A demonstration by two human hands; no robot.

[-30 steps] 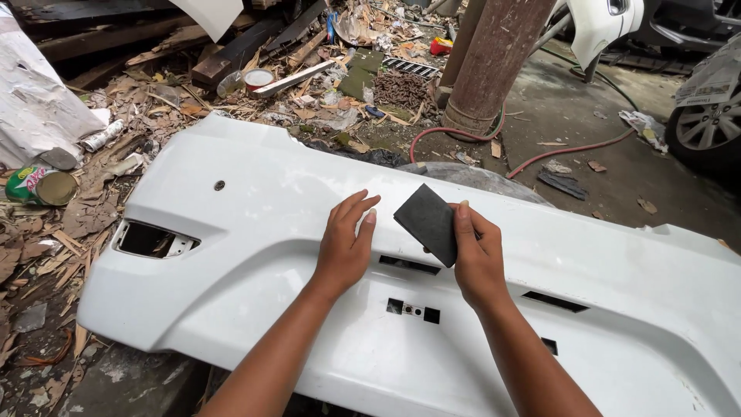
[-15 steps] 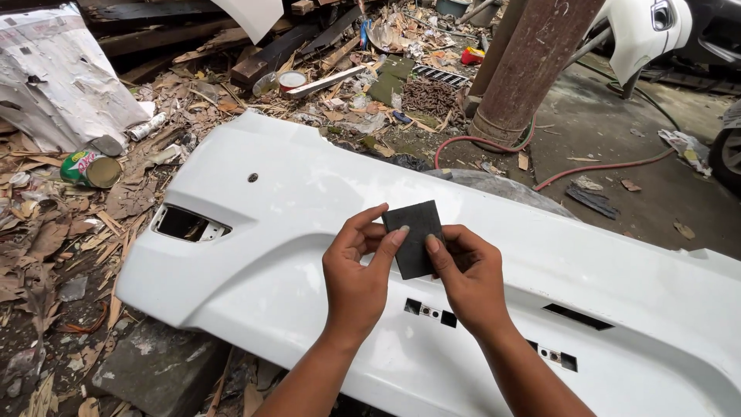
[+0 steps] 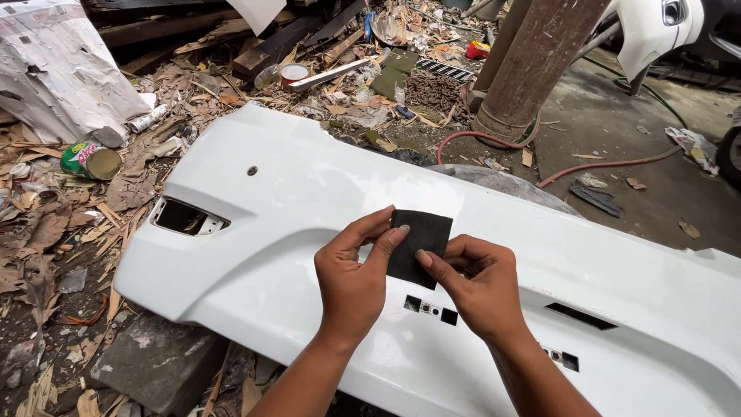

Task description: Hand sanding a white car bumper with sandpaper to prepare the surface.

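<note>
A dark square sheet of sandpaper is held above a white car bumper that lies across the ground. My left hand pinches the sheet's left edge with thumb and forefinger. My right hand grips its lower right part, thumb on the front. Both hands hover over the bumper's middle, just above two small square holes. The sheet looks slightly bent between the hands.
Wood scraps and dry leaves cover the ground at left, with a green can and crumpled white sheeting. A rusty post and red hose stand behind. A flat stone props the bumper's near edge.
My left hand lifted off the bumper and joined the right on the sandpaper. The sheet came down between both hands and now sits lower and more centred.
</note>
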